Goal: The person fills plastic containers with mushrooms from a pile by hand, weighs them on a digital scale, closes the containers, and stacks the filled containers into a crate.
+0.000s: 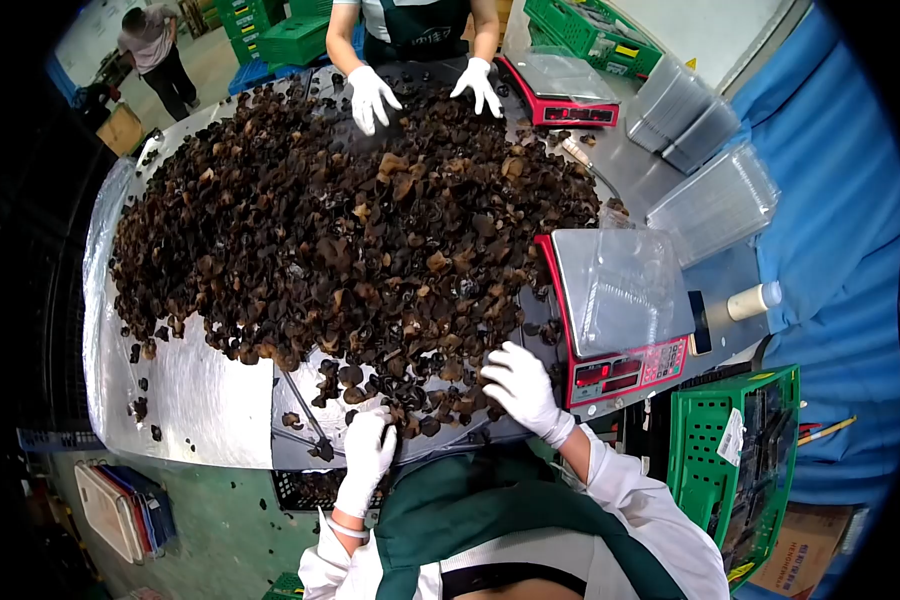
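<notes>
A broad heap of dark brown wood ear mushrooms (340, 230) covers the metal table. My left hand (368, 452), in a white glove, is at the heap's near edge with its fingers curled together beside some loose mushrooms. What lies within those fingers is hidden. To the right, my right hand (522, 388), also gloved, reaches over the near right edge of the heap, fingers stretched out and slightly apart. Just beyond it stands a red digital scale (625, 372) with a clear plastic tray (625, 290) on its pan.
Across the table a co-worker's gloved hands (372, 98) are over the far edge of the heap. A second red scale (575, 112) stands there. Stacked clear trays (715, 205), a white bottle (753, 300) and a phone (699, 322) are at right. Green crates (705, 455) stand beside the table.
</notes>
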